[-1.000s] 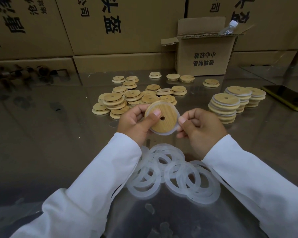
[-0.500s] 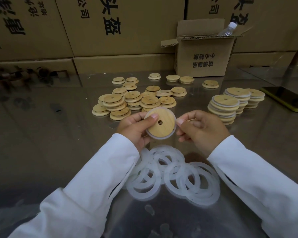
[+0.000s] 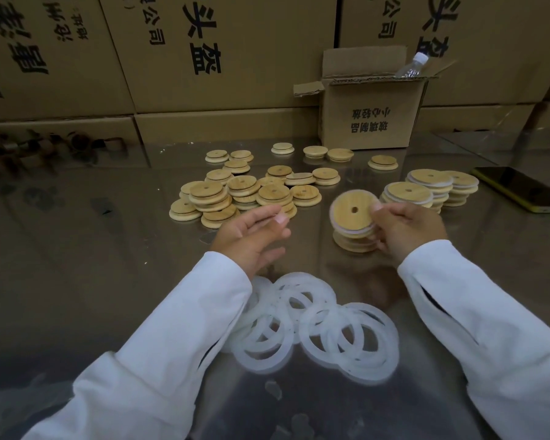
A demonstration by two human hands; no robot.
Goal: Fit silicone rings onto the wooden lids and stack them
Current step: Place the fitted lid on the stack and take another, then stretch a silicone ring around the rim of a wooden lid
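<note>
My right hand [image 3: 407, 231] pinches a round wooden lid [image 3: 351, 214] with a centre hole and a white silicone ring round its rim. The lid is tilted, just above a short stack of ringed lids [image 3: 354, 242], whose reflection shows in the shiny table beneath it. My left hand [image 3: 251, 235] hovers to the left, fingers relaxed and holding nothing. A heap of loose white silicone rings [image 3: 318, 325] lies near me between my sleeves. Bare wooden lids [image 3: 245, 192] lie piled beyond my left hand. Taller stacks of ringed lids [image 3: 426, 188] stand at the right.
A small open cardboard box [image 3: 372, 115] with a plastic bottle [image 3: 411, 66] in it stands at the back. Large printed cartons [image 3: 172, 52] wall off the far side. A phone [image 3: 521, 192] lies at the right edge of the reflective table [image 3: 77, 265].
My left hand has let go of the ringed lid and drawn away. My right hand has carried the lid to the right, over the short stack.
</note>
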